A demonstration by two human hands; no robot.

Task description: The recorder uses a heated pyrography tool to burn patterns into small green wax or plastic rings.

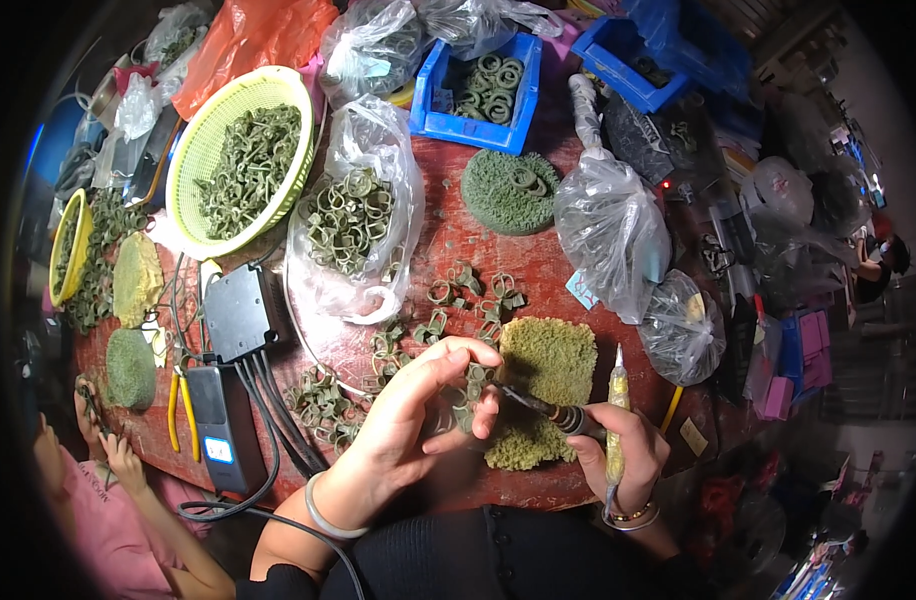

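Observation:
My left hand (403,410) is raised near the table's front edge, its fingers closed on a small dark-green ring (476,376) with a blocky top. Between the fingers of my right hand (633,455) is a dark pen-like tool (553,408), whose thin tip points left and meets or nearly meets the ring. The same hand also keeps a second pen-like tool (616,420), wrapped in yellow, with its metal point upward. Under both hands lies a rough yellow-green sponge block (550,352). Loose green rings (323,405) are scattered left of and beyond my left hand.
A clear bag of rings (350,220), a yellow basket (303,100) and a blue bin (523,75) stand farther back. A round green pad (493,185) carries rings. Left are a black box (243,310) with cables and yellow-handled pliers (190,415). Another person's hands (123,460) work at far left.

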